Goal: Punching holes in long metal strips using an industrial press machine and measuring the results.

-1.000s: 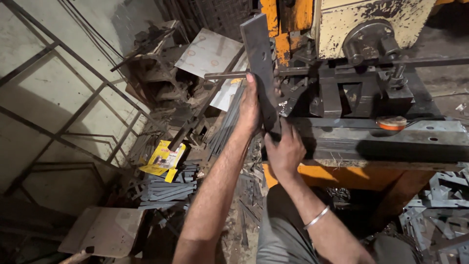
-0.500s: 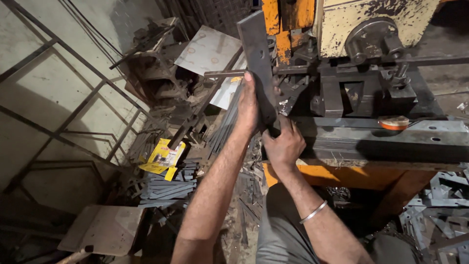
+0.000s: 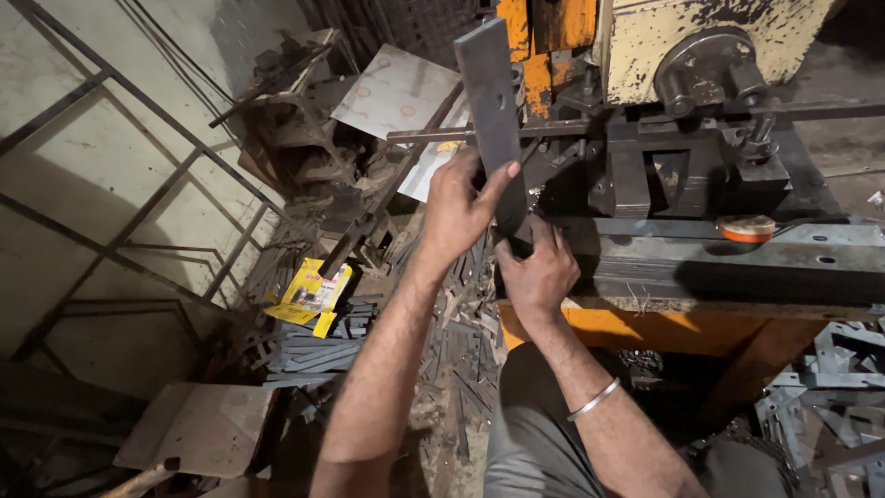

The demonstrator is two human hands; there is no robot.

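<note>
Little has shifted since the earlier frames: both hands keep their grip on the bar [image 3: 491, 120], which stands a touch more upright and higher in view than before.

Far out to the left of the hands, a frame [image 3: 138, 166] of thin dark rods lies against the pale floor. Nearer, below and left of the left hand, a yellow packet [image 3: 312, 288] sits on a heap of flat metal strips [image 3: 304, 355], and scrap offcuts litter the ground beneath the left forearm. Above and left of the left hand lies a pale sheet [image 3: 392, 92] with small round marks.

The left hand [image 3: 458, 207] is closed around the bar at its middle, fingers wrapped over the left edge and the thumb pressed along the front face. The bar is a long, flat, dark steel piece, standing nearly upright with its top leaning slightly left. The right hand [image 3: 539, 272], just below and right of the left, clasps the bar's lower end, its fingers curled over it; a bangle [image 3: 593, 400] circles that wrist.

Right of both hands stands the press [image 3: 701, 157], dark-blocked with a chipped cream and orange body, and a thin rod [image 3: 479, 134] crosses behind the bar. Further right, an orange-rimmed tin [image 3: 747, 228] rests on the press bed [image 3: 737, 267].
</note>
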